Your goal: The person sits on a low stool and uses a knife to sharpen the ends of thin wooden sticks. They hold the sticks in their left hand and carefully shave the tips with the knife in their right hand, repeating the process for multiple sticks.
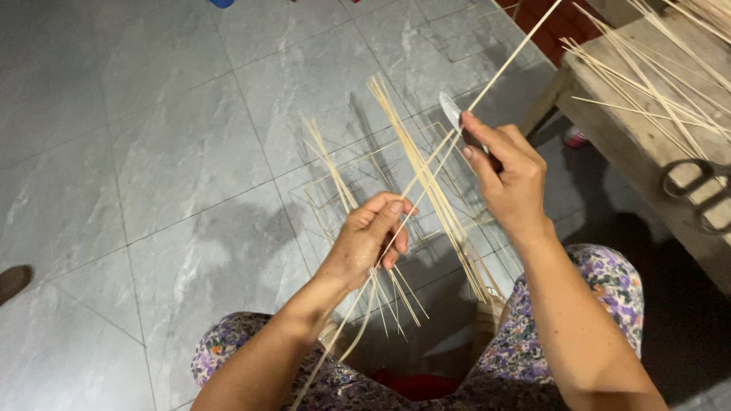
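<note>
Head view, looking down over the person's knees onto a grey tiled floor (152, 152). The left hand (369, 236), at centre frame, is closed around a long bamboo strip (426, 169) that runs diagonally from the lower middle of the frame up to the upper right edge; thumb and fingers pinch the strip where it crosses the palm. The right hand (510, 179), right of centre and slightly higher, is closed around the handle of a small knife (451, 113), whose pale blade points up and to the left and lies against the same strip just above the fingertips. Beneath both hands, a loose bundle of thin bamboo splints (422, 175) fans out, some held under the left hand, others leaning over a faint wire-like frame (343, 171) standing on the floor. The lap is covered by purple floral fabric (609, 281) at the bottom of the frame. At the upper right, a wooden surface (609, 114) carries further loose splints (647, 84) and a pair of dark-handled scissors (700, 194) at the right edge. A brown shoe tip (14, 281) shows at the left edge.
</note>
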